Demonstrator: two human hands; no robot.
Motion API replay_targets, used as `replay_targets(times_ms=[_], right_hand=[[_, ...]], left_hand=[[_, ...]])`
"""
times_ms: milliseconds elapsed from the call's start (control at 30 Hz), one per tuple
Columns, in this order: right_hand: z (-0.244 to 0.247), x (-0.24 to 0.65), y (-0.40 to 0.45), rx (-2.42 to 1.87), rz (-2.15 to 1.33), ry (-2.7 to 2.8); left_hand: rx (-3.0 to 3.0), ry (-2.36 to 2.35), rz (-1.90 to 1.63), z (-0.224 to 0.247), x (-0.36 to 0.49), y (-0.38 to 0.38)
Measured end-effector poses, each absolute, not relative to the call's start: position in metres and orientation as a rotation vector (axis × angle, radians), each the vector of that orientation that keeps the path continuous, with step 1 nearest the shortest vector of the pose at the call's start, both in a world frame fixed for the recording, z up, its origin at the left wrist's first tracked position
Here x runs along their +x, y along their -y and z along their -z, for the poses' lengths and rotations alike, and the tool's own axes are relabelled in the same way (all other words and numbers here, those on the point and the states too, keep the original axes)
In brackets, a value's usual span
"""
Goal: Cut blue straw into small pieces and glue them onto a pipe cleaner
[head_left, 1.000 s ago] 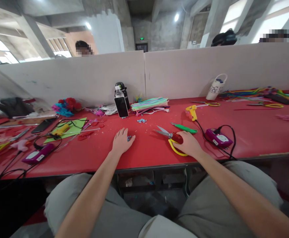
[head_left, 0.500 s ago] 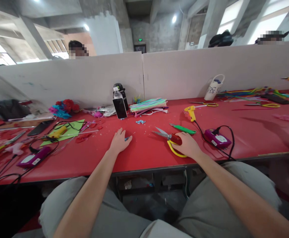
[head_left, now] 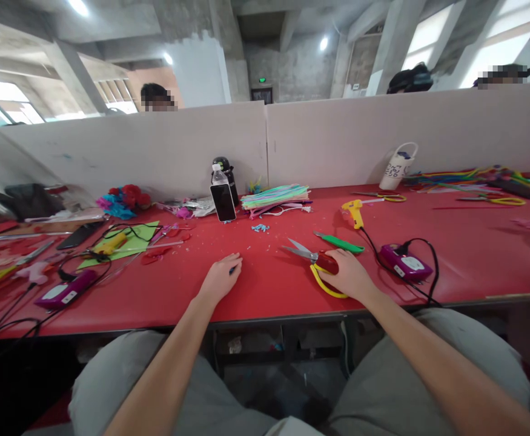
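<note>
My left hand (head_left: 221, 277) rests low over the red tabletop, its fingers curled together around a small dark blue piece (head_left: 232, 270) whose kind I cannot make out. My right hand (head_left: 349, 270) is wrapped around the scissors (head_left: 324, 261), which have red and yellow handles; their blades are spread and point left. Just beyond that hand lies a green-handled tool (head_left: 344, 243) with a metal tip. A small pile of light blue bits (head_left: 260, 228) lies on the table beyond and between the hands.
A phone (head_left: 223, 201) leans against bottles at the back, beside a bundle of pastel pipe cleaners (head_left: 276, 198). To the right are a yellow glue gun (head_left: 353, 214) and a purple box (head_left: 405, 263) with cords. Green paper (head_left: 144, 237) and scraps lie left. A white partition (head_left: 337, 142) borders the table.
My left hand has drawn slightly back toward me and its fingers have closed in around the small blue piece. My right hand stays on the scissors. The view has shifted slightly.
</note>
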State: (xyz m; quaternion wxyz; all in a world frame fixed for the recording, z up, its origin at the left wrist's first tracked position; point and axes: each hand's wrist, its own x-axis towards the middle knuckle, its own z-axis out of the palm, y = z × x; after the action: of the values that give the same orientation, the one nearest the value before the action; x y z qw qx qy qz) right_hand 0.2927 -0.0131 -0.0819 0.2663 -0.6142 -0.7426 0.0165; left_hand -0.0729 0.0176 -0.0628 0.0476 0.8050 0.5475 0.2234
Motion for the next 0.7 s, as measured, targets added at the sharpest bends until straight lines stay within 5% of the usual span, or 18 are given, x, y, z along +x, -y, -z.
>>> replay_targets(times_ms=[700], right_hand=[[0.050, 0.262, -0.059, -1.523, -0.156, 2.274]], left_hand=[[2.358, -1.694, -0.789, 0.069, -0.071, -0.001]])
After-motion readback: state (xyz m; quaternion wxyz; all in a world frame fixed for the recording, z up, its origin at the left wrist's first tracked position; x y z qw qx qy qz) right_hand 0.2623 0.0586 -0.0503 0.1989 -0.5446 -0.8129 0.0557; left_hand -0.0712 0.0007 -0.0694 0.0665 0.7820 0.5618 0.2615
